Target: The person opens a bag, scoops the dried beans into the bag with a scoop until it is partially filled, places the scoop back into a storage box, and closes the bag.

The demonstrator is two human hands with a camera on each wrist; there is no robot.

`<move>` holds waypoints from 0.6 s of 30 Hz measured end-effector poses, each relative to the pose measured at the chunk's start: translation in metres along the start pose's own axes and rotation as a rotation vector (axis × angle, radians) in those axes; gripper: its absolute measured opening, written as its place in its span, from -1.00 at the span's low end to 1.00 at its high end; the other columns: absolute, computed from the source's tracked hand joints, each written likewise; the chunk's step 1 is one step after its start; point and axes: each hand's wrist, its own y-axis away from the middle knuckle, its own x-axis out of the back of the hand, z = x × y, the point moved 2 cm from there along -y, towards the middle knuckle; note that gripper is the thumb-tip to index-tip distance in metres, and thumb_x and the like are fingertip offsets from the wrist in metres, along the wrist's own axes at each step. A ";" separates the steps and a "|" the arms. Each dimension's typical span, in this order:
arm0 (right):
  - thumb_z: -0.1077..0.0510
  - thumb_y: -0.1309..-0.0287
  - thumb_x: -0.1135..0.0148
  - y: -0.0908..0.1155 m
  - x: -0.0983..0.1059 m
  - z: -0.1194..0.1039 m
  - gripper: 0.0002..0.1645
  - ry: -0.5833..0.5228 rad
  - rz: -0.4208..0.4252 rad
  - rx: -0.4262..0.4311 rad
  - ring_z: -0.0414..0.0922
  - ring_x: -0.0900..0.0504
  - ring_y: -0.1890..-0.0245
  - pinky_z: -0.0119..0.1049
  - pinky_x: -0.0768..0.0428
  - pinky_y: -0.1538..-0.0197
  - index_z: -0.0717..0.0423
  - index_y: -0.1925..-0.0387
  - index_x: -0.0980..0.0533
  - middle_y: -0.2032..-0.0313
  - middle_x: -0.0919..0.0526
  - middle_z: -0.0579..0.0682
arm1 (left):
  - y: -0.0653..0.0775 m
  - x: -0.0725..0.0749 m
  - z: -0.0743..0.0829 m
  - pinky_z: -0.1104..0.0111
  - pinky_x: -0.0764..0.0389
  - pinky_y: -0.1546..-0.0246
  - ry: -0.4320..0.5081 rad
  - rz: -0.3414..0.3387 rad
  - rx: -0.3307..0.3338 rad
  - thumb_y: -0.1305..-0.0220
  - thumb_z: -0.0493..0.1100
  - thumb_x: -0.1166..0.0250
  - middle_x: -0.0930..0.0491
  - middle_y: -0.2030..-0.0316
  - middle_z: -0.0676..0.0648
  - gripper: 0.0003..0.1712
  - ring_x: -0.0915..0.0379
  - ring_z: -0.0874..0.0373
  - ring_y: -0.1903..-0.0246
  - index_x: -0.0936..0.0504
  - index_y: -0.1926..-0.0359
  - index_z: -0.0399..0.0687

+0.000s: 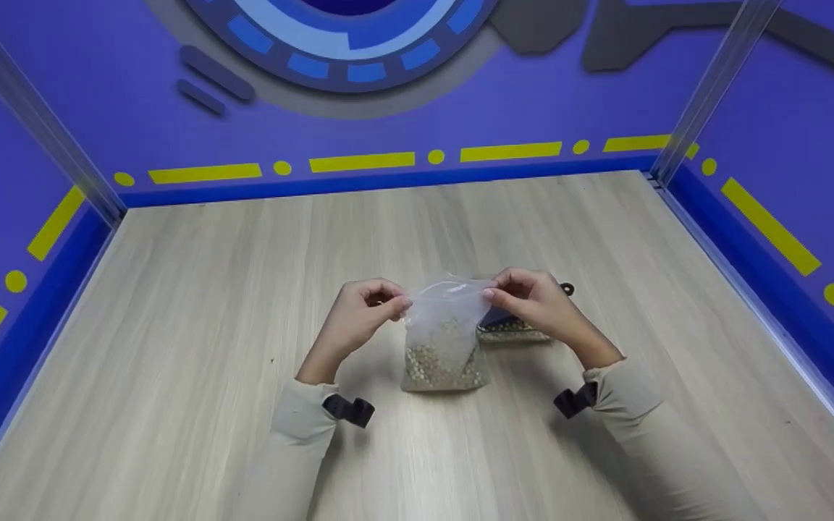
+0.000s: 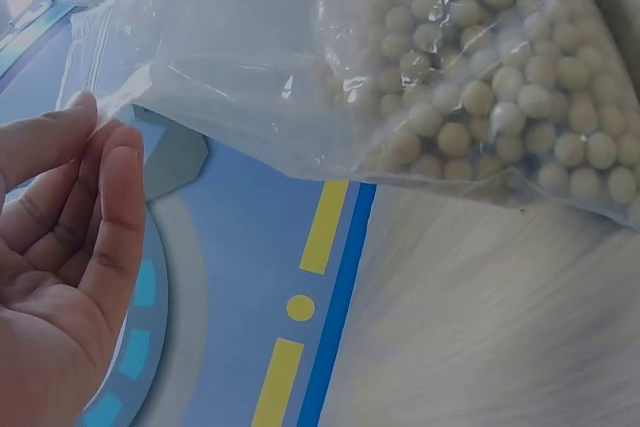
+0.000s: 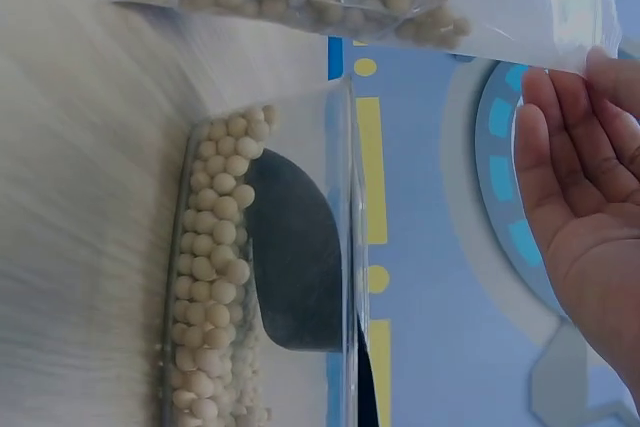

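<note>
A clear zip-top plastic bag (image 1: pixel 444 340) stands upright on the table, its lower part filled with small round beige balls (image 2: pixel 500 77). My left hand (image 1: pixel 366 311) pinches the bag's top left corner between thumb and fingers. At the opposite top corner, my right hand (image 1: pixel 533 300) pinches the plastic the same way. The top edge is stretched between both hands; whether the seal is closed I cannot tell. Behind my right hand is a clear box (image 3: pixel 350 147) holding more of these balls, with a dark scoop (image 3: pixel 295 257) resting in it.
Wood-grain table (image 1: pixel 192 347) lies beneath everything. Blue printed walls (image 1: pixel 373 137) with yellow dashes enclose its back and both sides. The scoop's handle end (image 1: pixel 567 289) sticks out beyond the box, past my right hand.
</note>
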 end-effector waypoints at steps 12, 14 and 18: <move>0.28 -0.15 -0.27 0.000 0.000 0.000 -0.82 0.013 0.009 0.043 -0.34 -0.45 0.51 -0.53 -0.43 0.46 0.37 0.45 -0.53 0.48 -0.55 -0.14 | 0.000 -0.002 0.002 0.50 -0.47 0.46 -0.066 0.068 -0.040 -0.16 -0.31 -0.34 -0.60 0.49 -0.05 -0.94 -0.44 0.26 0.49 -0.65 0.42 -0.22; 0.26 -0.17 -0.27 -0.001 0.000 0.002 -0.82 0.011 -0.009 0.016 -0.33 -0.47 0.48 -0.52 -0.46 0.43 0.36 0.42 -0.54 0.45 -0.56 -0.12 | 0.001 -0.002 0.002 0.50 -0.45 0.45 -0.056 0.056 -0.048 -0.18 -0.30 -0.33 -0.59 0.49 -0.06 -0.93 -0.43 0.24 0.48 -0.64 0.42 -0.23; 0.23 -0.20 -0.24 -0.001 0.002 0.004 -0.81 -0.013 -0.064 -0.034 -0.29 -0.52 0.40 -0.49 -0.52 0.34 0.35 0.32 -0.55 0.37 -0.57 -0.06 | 0.000 -0.003 0.000 0.49 -0.45 0.44 -0.029 0.014 -0.048 -0.22 -0.27 -0.29 -0.55 0.46 -0.04 -0.89 -0.43 0.21 0.46 -0.60 0.39 -0.25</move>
